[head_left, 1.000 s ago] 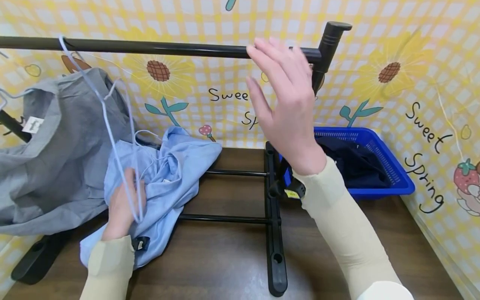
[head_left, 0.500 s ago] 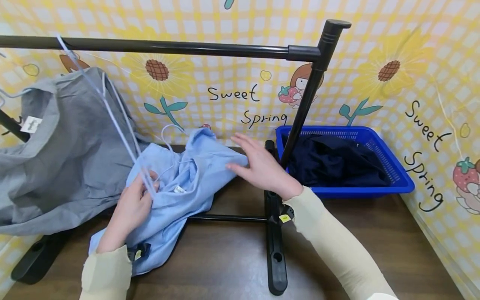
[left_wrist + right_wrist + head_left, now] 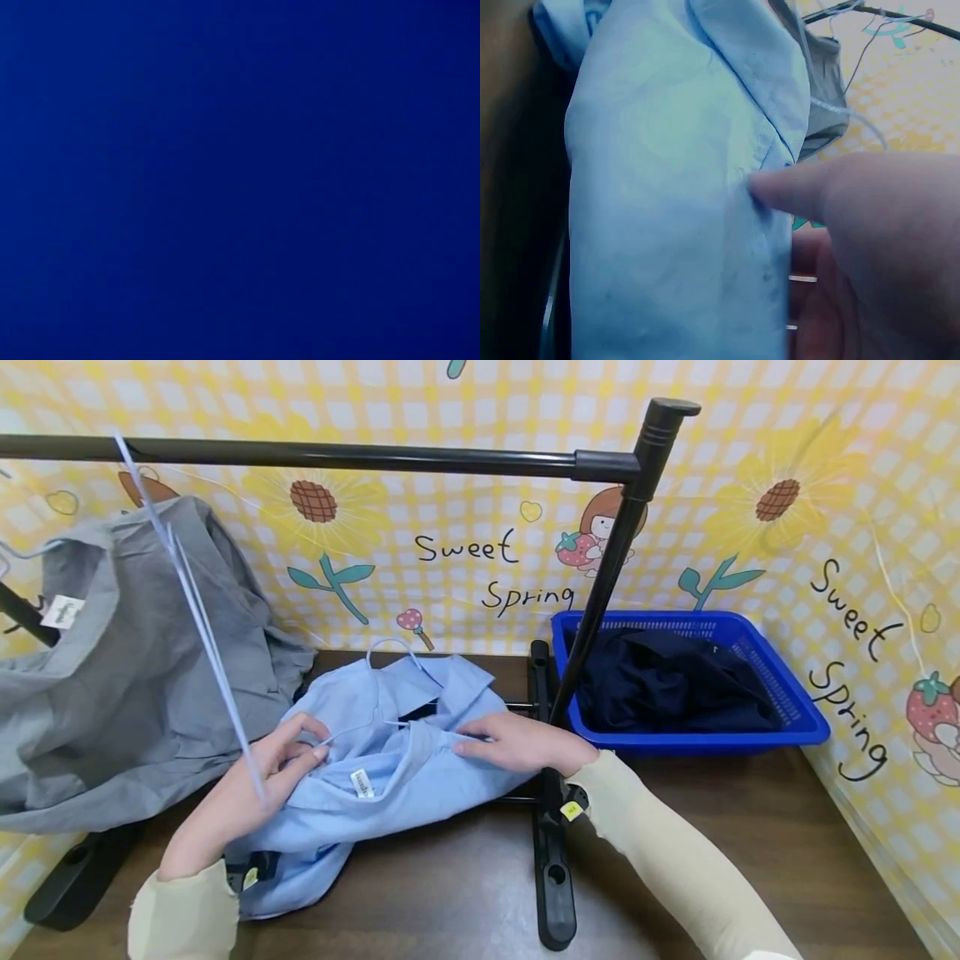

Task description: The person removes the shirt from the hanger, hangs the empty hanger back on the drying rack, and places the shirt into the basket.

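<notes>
A light blue shirt (image 3: 442, 789), with a white label inside its collar, is held up between my two hands in the head view. A pale wire hanger (image 3: 375, 689) is partly inside it, its hook standing above the neck opening. At the shirt's left side my left hand (image 3: 266, 777) pinches the hanger's arm between thumb and forefinger. My right hand (image 3: 517, 742) grips the shirt's right side; in the right wrist view its thumb (image 3: 791, 187) presses the cloth with fingers behind. Only dark blue fills the left wrist view.
A second pale hanger (image 3: 198, 614) dangles from the black rail (image 3: 360, 453), passing in front of my left hand. On the left is a grey shirt (image 3: 172, 643). Behind my right hand stands a blue basket (image 3: 720, 743) with dark clothing (image 3: 667, 681).
My right hand has come down from the rail onto the shirt and now grips it. My left hand and the shirt with its hanger have moved right; the dangling hanger has swung.
</notes>
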A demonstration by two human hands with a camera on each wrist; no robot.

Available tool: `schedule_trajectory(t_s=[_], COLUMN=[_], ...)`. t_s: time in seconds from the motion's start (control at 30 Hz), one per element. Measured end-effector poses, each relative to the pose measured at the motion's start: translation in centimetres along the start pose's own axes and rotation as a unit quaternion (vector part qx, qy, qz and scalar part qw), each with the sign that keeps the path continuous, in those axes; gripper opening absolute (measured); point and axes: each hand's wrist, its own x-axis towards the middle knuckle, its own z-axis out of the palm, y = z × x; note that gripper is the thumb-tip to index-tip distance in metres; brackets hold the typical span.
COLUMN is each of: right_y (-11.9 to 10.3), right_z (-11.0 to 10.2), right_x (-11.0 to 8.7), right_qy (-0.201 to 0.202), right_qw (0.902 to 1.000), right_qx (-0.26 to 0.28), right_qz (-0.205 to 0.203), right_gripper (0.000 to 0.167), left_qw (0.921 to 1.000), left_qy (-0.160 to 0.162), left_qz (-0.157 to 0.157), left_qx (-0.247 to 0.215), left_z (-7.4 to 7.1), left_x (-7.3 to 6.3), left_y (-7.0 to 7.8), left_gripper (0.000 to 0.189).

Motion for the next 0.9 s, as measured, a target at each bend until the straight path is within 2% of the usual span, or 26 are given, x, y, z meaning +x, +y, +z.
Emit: schedule_trajectory(t_s=[0.1, 0.2, 0.33, 0.43, 0.57, 0.63, 0.73, 0.83, 0.9], right_y=[-0.1, -0.5, -1.2, -1.7, -2.3, -2.4, -1.8, -0.5, 0.6], right_z=[-0.1, -0.4, -0.9, -1.5, -2.3, -2.6, -2.5, -1.8, -1.0], right_x=[-1.6, -3.9, -7.9, -11.0, -14.3, -15.2, -15.4, -14.4, -13.5], right_qy=[-0.028, -0.051, -0.059, -0.064, -0.078, -0.073, -0.036, 0.029, 0.078], right_qw=[0.9994, 0.9982, 0.9970, 0.9962, 0.9933, 0.9927, 0.9950, 0.9979, 0.9965], right_qx=[0.006, 0.022, 0.043, 0.047, 0.069, 0.077, 0.075, 0.051, 0.027], right_qz=[-0.018, -0.021, -0.025, -0.034, -0.051, -0.057, -0.056, -0.028, -0.009], right_gripper=[0.026, 0.027, 0.029, 0.028, 0.022, 0.021, 0.021, 0.024, 0.020], left_qw=[0.9998, 0.9994, 0.9956, 0.9893, 0.9843, 0.9837, 0.9871, 0.9931, 0.9948], left_qy=[-0.005, -0.016, -0.032, -0.057, -0.093, -0.096, -0.075, -0.020, 0.018], left_qz=[0.021, 0.028, 0.071, 0.106, 0.115, 0.119, 0.122, 0.114, 0.099], left_qx=[-0.006, -0.014, -0.053, -0.082, -0.096, -0.094, -0.072, -0.020, 0.015], left_z=[0.3, 0.9, 2.0, 2.8, 3.3, 3.4, 3.4, 3.6, 3.9], left_x=[0.2, 0.4, 1.0, 1.3, 1.4, 1.4, 2.0, 3.1, 3.8], left_y=[0.4, 1.4, 3.1, 4.5, 6.7, 7.5, 7.9, 7.5, 7.0], left_gripper=[0.011, 0.011, 0.014, 0.014, 0.010, 0.009, 0.009, 0.010, 0.010])
